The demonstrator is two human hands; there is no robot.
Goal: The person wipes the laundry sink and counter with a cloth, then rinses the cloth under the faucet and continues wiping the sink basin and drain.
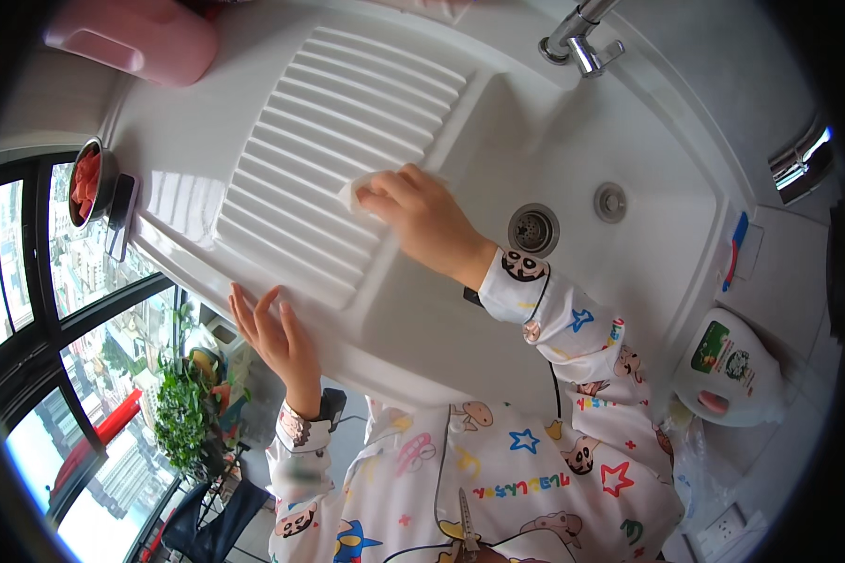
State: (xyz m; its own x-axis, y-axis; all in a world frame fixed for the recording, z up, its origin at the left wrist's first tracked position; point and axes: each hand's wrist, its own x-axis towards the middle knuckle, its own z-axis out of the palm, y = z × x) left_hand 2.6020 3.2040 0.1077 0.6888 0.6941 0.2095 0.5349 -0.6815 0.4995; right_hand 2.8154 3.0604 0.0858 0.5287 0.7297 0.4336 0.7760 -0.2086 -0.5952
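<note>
My right hand (419,207) pinches a small white cloth or tissue (352,194) and presses it onto the ridged washboard (324,148) moulded into the white laundry sink (648,260). The fingers hide part of the white piece. To the left, my left hand (274,338) rests at the sink's front rim, its fingers apart and nothing in it. Right of the washboard lies the basin, with a metal strainer drain (534,230) and a smaller round metal fitting (610,202). Above the basin stands a chrome faucet (581,42).
A pink plastic jug (134,42) stands at the far left corner. Near the window are a metal bowl (90,184) with reddish pieces and a phone (122,217). A blue-and-red brush (735,250) and a white detergent bottle (729,369) lie right. Leafy plants (183,415) grow below left.
</note>
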